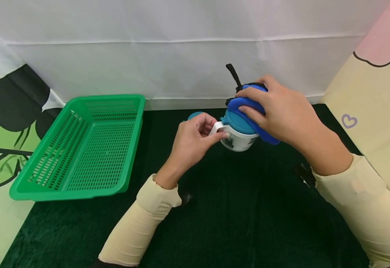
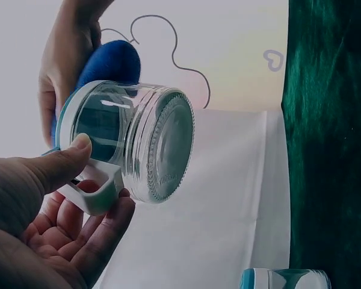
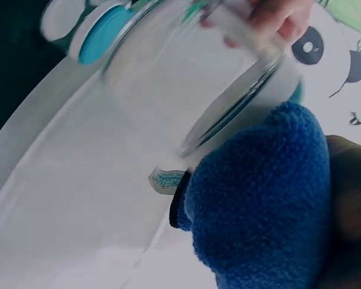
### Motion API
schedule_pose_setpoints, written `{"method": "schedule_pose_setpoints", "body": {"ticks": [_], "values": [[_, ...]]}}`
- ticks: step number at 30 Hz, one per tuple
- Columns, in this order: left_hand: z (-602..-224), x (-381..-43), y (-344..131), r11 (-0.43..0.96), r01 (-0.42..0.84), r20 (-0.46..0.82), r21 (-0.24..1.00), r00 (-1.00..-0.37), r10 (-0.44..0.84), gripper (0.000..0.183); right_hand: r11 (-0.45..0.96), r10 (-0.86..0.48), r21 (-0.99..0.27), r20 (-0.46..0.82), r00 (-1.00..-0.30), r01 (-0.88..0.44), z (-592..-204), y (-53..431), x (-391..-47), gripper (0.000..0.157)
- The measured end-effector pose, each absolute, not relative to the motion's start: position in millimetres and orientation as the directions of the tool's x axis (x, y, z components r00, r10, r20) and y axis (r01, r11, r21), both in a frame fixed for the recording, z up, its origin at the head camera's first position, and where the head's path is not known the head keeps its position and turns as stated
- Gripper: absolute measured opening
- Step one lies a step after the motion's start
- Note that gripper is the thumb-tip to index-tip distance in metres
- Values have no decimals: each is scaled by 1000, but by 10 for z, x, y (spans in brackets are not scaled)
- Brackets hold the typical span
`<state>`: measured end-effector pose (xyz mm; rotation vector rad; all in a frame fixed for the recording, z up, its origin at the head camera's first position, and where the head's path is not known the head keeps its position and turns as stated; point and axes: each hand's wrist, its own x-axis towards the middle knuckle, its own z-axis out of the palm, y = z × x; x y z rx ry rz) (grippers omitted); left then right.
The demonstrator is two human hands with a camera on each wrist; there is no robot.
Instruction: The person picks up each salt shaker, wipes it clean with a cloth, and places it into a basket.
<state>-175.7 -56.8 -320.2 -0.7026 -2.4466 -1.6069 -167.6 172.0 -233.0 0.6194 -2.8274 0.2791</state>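
Observation:
A clear glass jar (image 1: 237, 143) with a teal lid (image 1: 238, 123) and a white handle (image 1: 217, 127) is held up above the dark green cloth. My left hand (image 1: 192, 137) grips the handle, its thumb along the jar's side in the left wrist view. My right hand (image 1: 283, 109) holds a fluffy blue cleaning cloth (image 3: 259, 192) with black trim and a black strap (image 1: 233, 74). The blue cloth lies against the lid and its far edge. In the left wrist view the jar's ribbed glass base (image 2: 173, 147) faces the table. Part of the lid is hidden under the cloth.
A second teal-lidded jar (image 2: 284, 279) stands on the green table cloth (image 1: 215, 216), behind my left hand in the head view. On the left sits a green perforated plastic basket (image 1: 134, 149). A white backdrop (image 1: 181, 74) rises at the table's far edge, with printed panels at both sides.

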Motion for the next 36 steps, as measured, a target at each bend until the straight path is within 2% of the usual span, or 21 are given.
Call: {"method": "schedule_pose_setpoints", "body": {"ticks": [10, 23, 31, 36], "values": [[-3223, -1739, -596, 308, 444, 348, 842, -882, 319, 21, 917, -342, -130, 227, -912, -376, -2382, 1844, -1832, 45], [-3263, -1780, -562, 270, 457, 367, 847, -872, 325, 21, 815, -522, -111, 288, -803, -569, -2280, 1687, -1584, 33], [-3237, -1756, -589, 284, 446, 361, 849, -881, 307, 18, 760, -576, -71, 387, -720, -646, -2337, 1616, -1424, 34], [-3207, -1752, -638, 287, 433, 353, 854, -889, 292, 18, 757, -570, -54, 433, -698, -651, -2393, 1669, -1389, 38]]}}
